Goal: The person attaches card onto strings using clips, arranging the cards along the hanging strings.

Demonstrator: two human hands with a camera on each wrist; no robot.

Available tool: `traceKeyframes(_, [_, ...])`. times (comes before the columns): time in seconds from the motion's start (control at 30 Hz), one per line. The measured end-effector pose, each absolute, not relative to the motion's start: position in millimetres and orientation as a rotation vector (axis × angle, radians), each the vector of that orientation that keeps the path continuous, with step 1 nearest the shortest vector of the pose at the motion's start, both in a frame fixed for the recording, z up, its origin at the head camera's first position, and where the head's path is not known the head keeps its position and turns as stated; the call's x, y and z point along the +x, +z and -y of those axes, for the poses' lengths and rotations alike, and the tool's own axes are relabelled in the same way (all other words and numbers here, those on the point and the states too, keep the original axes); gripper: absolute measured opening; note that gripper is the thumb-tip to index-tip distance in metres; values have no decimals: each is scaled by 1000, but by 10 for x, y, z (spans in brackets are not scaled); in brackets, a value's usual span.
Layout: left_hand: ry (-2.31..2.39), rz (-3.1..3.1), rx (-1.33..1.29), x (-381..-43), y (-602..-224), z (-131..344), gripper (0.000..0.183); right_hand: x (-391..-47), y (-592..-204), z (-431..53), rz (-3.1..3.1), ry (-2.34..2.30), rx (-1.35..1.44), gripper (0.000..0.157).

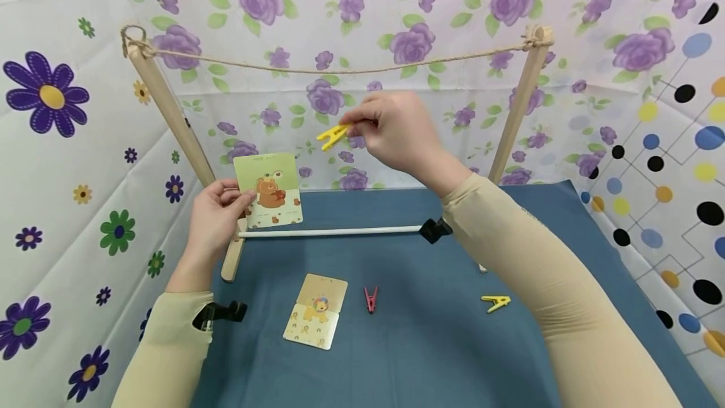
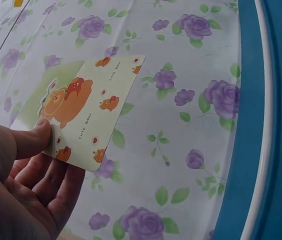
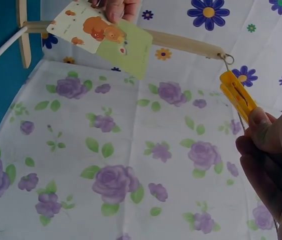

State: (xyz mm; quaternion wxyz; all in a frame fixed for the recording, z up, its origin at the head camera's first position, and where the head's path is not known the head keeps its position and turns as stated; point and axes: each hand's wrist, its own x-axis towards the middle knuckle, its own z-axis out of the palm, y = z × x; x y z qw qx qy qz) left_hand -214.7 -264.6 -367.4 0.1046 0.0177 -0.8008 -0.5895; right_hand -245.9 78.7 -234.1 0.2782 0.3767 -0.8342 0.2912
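Note:
My left hand pinches a green and cream bear card by its left edge, thumb in front. In the left wrist view the fingers sit behind the card. My right hand holds a yellow clothespin between thumb and fingers, below the rope and to the right of the card. The right wrist view shows this clothespin gripped at one end, apart from the card. The rope sags between two wooden posts.
On the blue cloth lie a lion card, a red clothespin and another yellow clothespin. A white rod runs low between the left post and the right post. Floral sheets hang behind.

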Motion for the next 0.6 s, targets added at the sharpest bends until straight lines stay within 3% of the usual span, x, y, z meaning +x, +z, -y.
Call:
traceKeyframes(0.27, [-1747,2302,50,-2231,-3574,2645,13,-2564,-2149,-679,2160,828,997,11])
traceKeyframes(0.6, [-1734,2285,97,-2295,-3471,2686,15,-2693,-1985,-612,2155,829,913,12])
